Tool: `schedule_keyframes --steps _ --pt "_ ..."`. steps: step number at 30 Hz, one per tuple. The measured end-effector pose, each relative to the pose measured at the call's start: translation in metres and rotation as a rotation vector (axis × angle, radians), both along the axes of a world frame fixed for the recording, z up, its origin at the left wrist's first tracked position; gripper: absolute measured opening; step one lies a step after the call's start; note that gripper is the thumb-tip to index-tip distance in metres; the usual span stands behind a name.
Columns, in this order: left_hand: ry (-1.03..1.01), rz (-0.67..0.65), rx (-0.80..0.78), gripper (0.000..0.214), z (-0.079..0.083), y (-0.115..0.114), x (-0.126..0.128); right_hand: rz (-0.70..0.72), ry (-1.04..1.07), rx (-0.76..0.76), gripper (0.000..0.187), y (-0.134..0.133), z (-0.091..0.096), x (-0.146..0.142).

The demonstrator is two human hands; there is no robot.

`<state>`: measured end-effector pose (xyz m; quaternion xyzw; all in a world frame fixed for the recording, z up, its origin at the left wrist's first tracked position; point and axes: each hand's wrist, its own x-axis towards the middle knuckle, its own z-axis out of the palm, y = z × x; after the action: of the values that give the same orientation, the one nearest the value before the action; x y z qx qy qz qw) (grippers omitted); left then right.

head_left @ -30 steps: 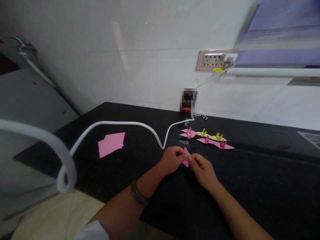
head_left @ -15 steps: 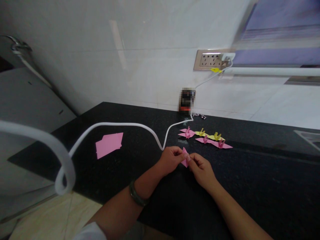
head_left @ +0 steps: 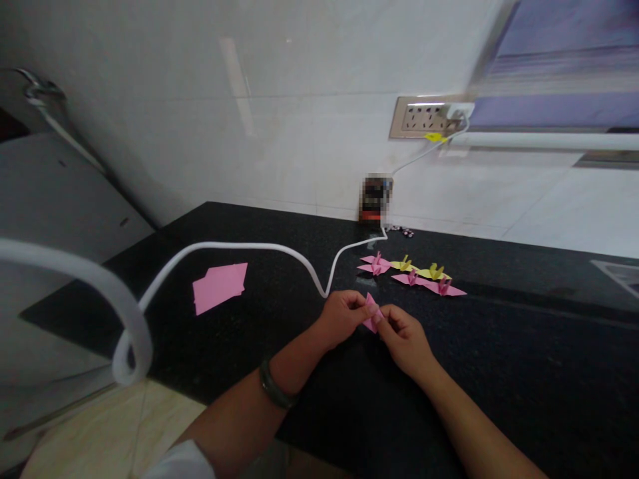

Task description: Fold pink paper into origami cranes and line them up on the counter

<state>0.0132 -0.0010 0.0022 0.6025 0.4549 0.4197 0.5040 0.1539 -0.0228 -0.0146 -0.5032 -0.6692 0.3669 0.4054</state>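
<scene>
While both hands meet above the counter (head_left: pixel 279 283) in the head view, each pinches a small piece of folded pink paper (head_left: pixel 370 325) between thumb and fingers. The left hand (head_left: pixel 344 320) grasps it from the left, the right hand (head_left: pixel 407 339) from the right, and the thumbs come close together across it. The paper sits well in from the counter's back edge, its points showing above and below the fingertips; the finer creases are too small to make out.

The work seems to be fine folding. To do it well, the left pinch should steady the layers while the right thumb and finger press lightly along the crease, edges lined up first, since thin paper probably creases for good.

Toward the counter's left edge lie flat pink sheets (head_left: pixel 219 288), overlapping. Between the hands and the back edge, slightly right, stand pink and yellow folded birds (head_left: pixel 413 280), near the fingers yet not touching them.
</scene>
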Motion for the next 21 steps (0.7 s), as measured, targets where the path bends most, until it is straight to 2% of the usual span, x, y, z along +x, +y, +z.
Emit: schedule_keyframes --steps 21 --pt "-0.097 -0.006 -0.026 0.029 -0.0026 -0.0006 0.0013 0.022 -0.042 0.02 0.022 -0.0023 0.0032 -0.0005"
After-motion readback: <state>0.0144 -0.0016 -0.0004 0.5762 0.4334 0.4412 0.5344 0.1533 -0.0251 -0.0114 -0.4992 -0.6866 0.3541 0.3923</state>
